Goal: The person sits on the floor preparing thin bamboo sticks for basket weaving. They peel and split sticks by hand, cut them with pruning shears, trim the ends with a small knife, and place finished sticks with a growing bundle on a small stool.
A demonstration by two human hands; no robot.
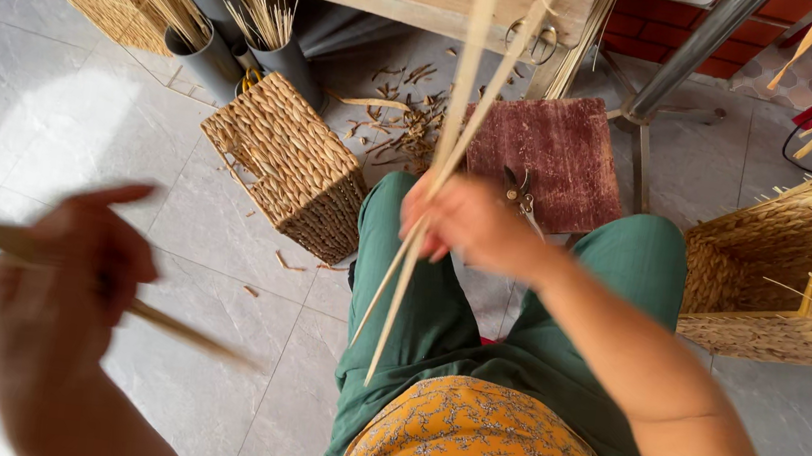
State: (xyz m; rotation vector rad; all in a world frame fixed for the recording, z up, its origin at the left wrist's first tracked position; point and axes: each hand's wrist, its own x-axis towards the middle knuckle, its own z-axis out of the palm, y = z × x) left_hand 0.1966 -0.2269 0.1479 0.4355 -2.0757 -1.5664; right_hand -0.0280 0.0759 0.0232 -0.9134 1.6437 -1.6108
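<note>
Right hand (471, 227), centre frame, fist closed on upright reed strips (457, 123) – left hand (70, 263), lower left, blurred, gripping a stick (179, 327).

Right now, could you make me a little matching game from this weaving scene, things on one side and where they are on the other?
Things:
1. finished woven basket
2. half-woven basket
3. pale strips
4. reddish board

Places:
A. far right, by the knee
B. floor ahead, past the knees
C. lying tipped on the tiles, left of the legs
D. in the right hand

Pairs: 1-C, 2-A, 3-D, 4-B
</note>
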